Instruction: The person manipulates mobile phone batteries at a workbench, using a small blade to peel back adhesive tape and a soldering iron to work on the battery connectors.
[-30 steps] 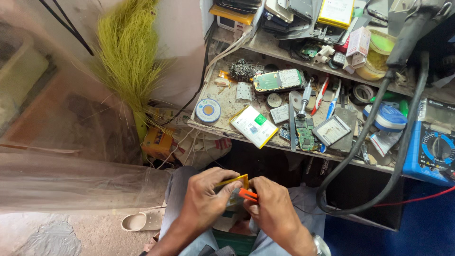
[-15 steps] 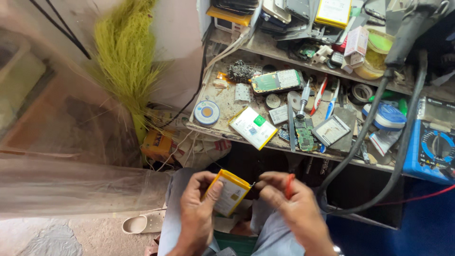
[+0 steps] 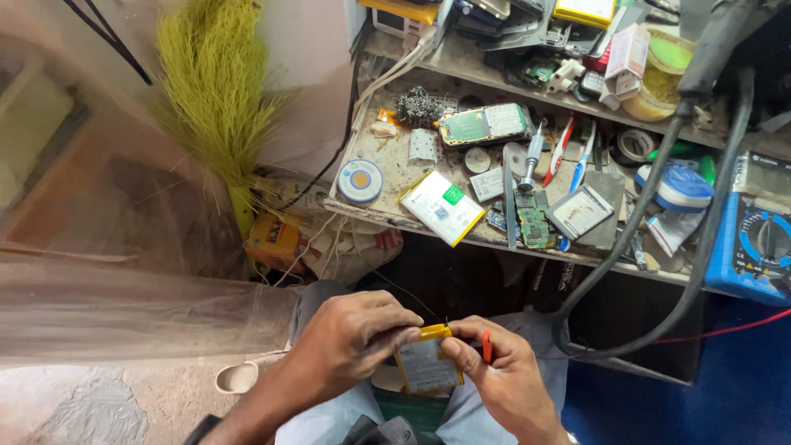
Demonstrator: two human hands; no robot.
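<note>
My left hand (image 3: 350, 342) grips the top edge of a flat phone battery (image 3: 424, 367), white with a yellow rim, held over my lap. My right hand (image 3: 507, 379) pinches the battery's upper right corner and also holds a small orange-handled tool (image 3: 486, 346) between its fingers. Both hands meet just below the front edge of a cluttered workbench (image 3: 387, 216). The battery's lower part is partly hidden by my fingers.
On the bench lie a second white and yellow battery (image 3: 441, 206), a solder spool (image 3: 360, 180), green circuit boards (image 3: 534, 218), a phone body (image 3: 484, 124), screwdrivers and a blue multimeter (image 3: 754, 243). Thick black cables (image 3: 626, 239) hang in front. A yellow-green broom (image 3: 216, 91) stands at left.
The battery has turned from tilted and face-up in my left hand to held between both hands. My right hand moved in to its top corner with the orange tool.
</note>
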